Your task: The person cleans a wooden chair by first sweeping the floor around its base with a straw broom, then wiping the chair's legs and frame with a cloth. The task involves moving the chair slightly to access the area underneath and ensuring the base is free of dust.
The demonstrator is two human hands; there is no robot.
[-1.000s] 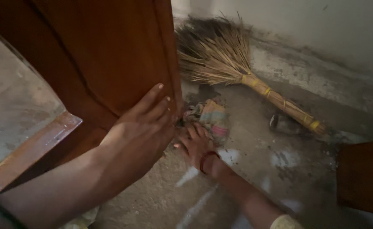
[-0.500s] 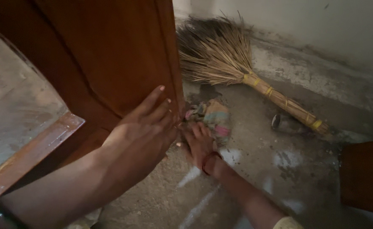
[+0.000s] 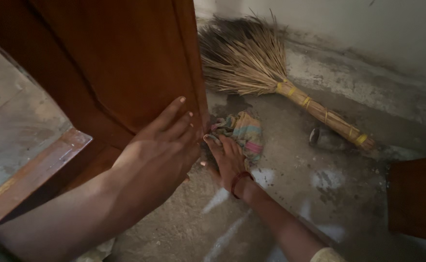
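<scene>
With the left hand (image 3: pixel 162 145) flat, fingers spread, against the brown wooden door (image 3: pixel 125 63), the right hand (image 3: pixel 230 160) lies open-fingered on the crumpled striped cloth (image 3: pixel 242 131) at 12 o'clock of it, which looks soft, light, best pinched at a raised fold.

No packages, labels, signs or screens show anywhere in view.

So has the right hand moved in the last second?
Yes, slightly. The right hand has slid forward along the floor toward the door edge, and its fingers now overlap the near side of the cloth.
</scene>
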